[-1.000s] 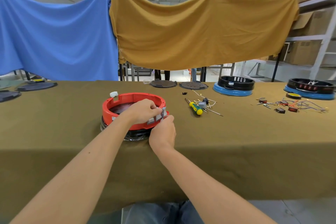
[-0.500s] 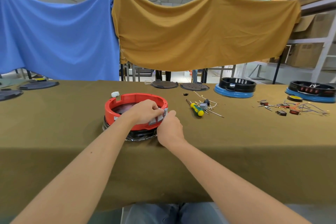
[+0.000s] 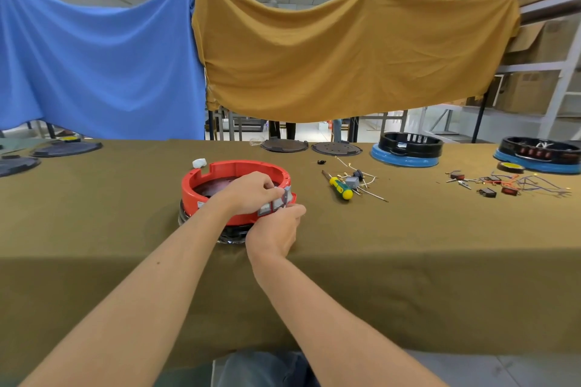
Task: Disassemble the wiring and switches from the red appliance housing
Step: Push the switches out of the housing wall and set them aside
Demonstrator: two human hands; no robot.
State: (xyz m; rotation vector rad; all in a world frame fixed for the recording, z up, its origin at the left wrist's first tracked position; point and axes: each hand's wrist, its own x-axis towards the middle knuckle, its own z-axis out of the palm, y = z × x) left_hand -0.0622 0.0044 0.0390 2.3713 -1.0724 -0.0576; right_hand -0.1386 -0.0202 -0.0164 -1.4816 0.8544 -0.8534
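Change: right hand (image 3: 276, 234) has slid back toward the bench's near edge since a half-second ago, its fingers now curled under the grey switches; the left hand has stayed on the rim.
Bench: long table under an olive cloth (image 3: 408, 261), running the full width of the view.
Red housing (image 3: 201, 185): round, open-topped, sitting on a dark base near the middle of the bench, left of centre.
Left hand (image 3: 251, 193): reaches over the housing's near-right rim, fingertips pinching the top of the grey switches (image 3: 275, 203).
Right hand: just below the switches, fingers bent up against them; whether it truly clamps them or only touches I cannot tell.
Blue-based housings (image 3: 405, 151): two, at the far right edge of the bench.
Dark discs (image 3: 284, 145): two, flat, at the far edge behind the red housing.
Screwdriver (image 3: 341, 188): yellow-green handle, right of the red housing, beside loose wires and a small grey part.
Wire pile (image 3: 515, 184): coloured, with small switches, toward the right end.
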